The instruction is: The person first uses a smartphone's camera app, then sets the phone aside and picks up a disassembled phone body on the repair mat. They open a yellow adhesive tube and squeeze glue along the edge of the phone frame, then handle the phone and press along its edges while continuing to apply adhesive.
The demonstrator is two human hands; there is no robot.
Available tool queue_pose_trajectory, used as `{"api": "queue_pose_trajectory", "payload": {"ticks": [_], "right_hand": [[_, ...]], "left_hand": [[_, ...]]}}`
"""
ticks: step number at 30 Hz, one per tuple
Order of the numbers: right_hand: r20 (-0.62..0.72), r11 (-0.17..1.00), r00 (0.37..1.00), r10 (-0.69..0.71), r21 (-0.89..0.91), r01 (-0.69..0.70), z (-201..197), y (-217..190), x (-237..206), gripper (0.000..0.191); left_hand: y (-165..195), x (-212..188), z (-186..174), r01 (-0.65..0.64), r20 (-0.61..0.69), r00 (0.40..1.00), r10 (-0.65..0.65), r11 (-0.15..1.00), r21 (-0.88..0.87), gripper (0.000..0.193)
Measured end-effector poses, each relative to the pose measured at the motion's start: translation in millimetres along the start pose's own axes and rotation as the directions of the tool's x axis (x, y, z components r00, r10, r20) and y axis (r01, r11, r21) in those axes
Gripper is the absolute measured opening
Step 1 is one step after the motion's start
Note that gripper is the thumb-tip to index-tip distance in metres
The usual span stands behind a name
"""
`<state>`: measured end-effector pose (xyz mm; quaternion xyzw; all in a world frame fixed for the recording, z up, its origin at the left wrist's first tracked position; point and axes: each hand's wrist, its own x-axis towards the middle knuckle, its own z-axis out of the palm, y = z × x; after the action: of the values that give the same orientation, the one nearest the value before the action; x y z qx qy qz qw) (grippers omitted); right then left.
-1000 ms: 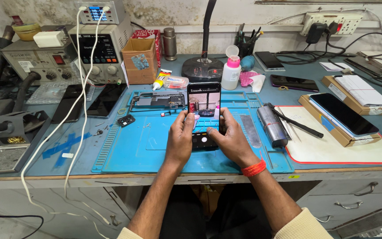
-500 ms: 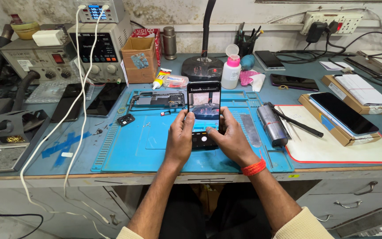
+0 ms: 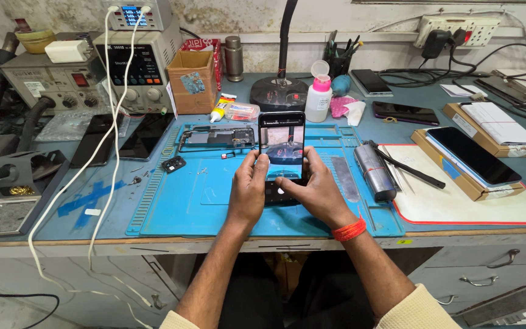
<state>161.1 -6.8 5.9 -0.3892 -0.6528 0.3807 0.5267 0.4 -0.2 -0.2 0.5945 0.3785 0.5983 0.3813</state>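
Observation:
A black smartphone [image 3: 282, 146] with a lit screen is held upright over the blue work mat [image 3: 184, 195]. My left hand [image 3: 248, 189] grips its left edge and my right hand [image 3: 316, 190] grips its right edge, thumb resting on the lower screen. An orange band circles my right wrist. Behind the phone, a dismantled phone frame [image 3: 217, 137] lies on the mat, with a small black part [image 3: 173, 164] to its left.
A lamp base [image 3: 278, 94], white bottle [image 3: 318, 99], cardboard box [image 3: 192, 82] and bench power supply [image 3: 134, 64] stand at the back. White cables [image 3: 108, 152] hang left. Another phone on a box [image 3: 473, 155], a red-edged white mat [image 3: 458, 204] and a grey cylinder [image 3: 374, 172] lie right.

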Motion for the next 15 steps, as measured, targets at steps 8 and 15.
{"api": "queue_pose_trajectory", "payload": {"ticks": [8,15], "right_hand": [[0.017,1.0,1.0,-0.009,0.011,0.009,-0.7,3.9,0.5,0.048],[-0.053,0.986,0.998,0.017,-0.165,-0.025,-3.0,8.0,-0.8,0.032]], "left_hand": [[-1.0,0.4,-0.2,-0.019,0.007,1.0,0.019,1.0,-0.022,0.037],[0.2,0.2,-0.6,-0.002,0.022,1.0,0.003,0.999,-0.047,0.036]]}}
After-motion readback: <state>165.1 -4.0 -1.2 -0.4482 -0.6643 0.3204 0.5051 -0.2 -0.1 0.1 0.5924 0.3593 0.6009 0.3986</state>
